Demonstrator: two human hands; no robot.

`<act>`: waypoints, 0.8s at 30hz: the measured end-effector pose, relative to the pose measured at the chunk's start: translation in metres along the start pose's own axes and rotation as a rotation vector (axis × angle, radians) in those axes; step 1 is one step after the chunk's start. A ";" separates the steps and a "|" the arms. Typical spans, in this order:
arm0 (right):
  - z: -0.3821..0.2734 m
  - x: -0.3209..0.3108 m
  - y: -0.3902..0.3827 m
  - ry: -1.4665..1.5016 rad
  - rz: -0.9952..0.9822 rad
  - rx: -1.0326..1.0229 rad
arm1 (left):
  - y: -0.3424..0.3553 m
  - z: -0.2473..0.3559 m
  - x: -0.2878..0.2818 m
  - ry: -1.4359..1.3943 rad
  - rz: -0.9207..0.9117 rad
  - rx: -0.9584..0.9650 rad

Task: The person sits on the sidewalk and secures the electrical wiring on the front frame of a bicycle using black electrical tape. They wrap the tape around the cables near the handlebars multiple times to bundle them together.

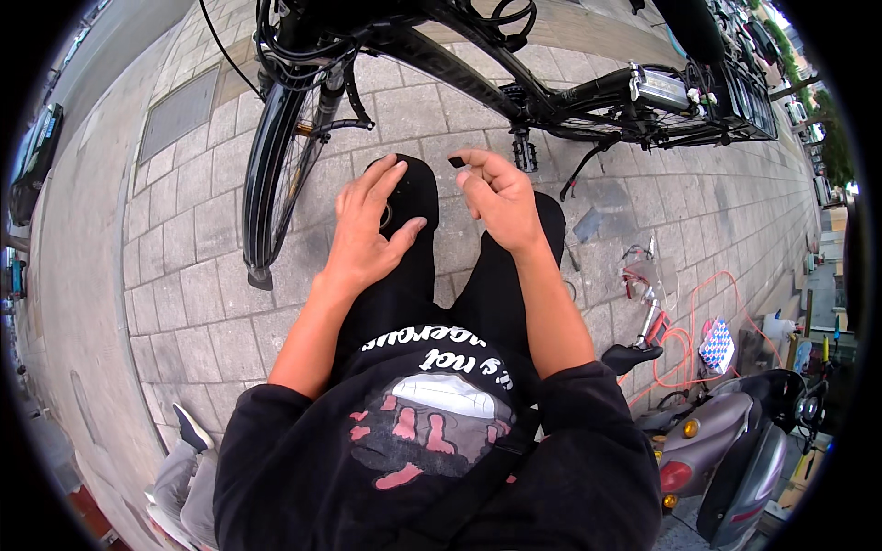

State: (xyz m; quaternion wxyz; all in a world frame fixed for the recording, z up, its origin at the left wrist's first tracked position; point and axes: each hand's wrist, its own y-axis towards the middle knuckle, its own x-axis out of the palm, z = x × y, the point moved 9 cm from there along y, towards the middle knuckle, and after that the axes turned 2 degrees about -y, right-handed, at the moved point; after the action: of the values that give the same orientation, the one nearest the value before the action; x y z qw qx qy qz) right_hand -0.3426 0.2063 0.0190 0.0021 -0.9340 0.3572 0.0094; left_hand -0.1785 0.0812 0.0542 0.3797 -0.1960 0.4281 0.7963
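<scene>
We are outdoors on a street pavement: pale grey rectangular stone slabs [207,294] underfoot, a dark parked car [39,161] far left, a black metal-framed bicycle [542,108] ahead, a mauve-grey scooter [707,439] near right.

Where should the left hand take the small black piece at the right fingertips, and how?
Probably pinch the left edge of the small black piece, coming from the left: that edge sticks out free, while the right hand is at its other side.
</scene>
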 end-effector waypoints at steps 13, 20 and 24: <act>-0.035 0.056 -0.015 0.288 -0.196 -0.073 | 0.013 -0.006 0.017 -1.122 0.091 -0.671; -0.053 0.040 -0.017 -0.004 -0.096 -0.137 | 0.015 -0.008 -0.001 -0.860 -0.001 -0.544; -0.074 0.016 -0.004 -0.058 -0.076 -0.141 | 0.036 0.017 -0.040 -0.550 -0.089 -0.297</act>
State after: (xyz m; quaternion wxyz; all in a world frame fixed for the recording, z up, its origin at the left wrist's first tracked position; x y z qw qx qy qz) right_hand -0.3272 0.1980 0.0926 -0.0530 -0.9441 0.3196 0.0615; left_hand -0.1809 0.0654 0.1081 0.4828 -0.0453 0.1792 0.8560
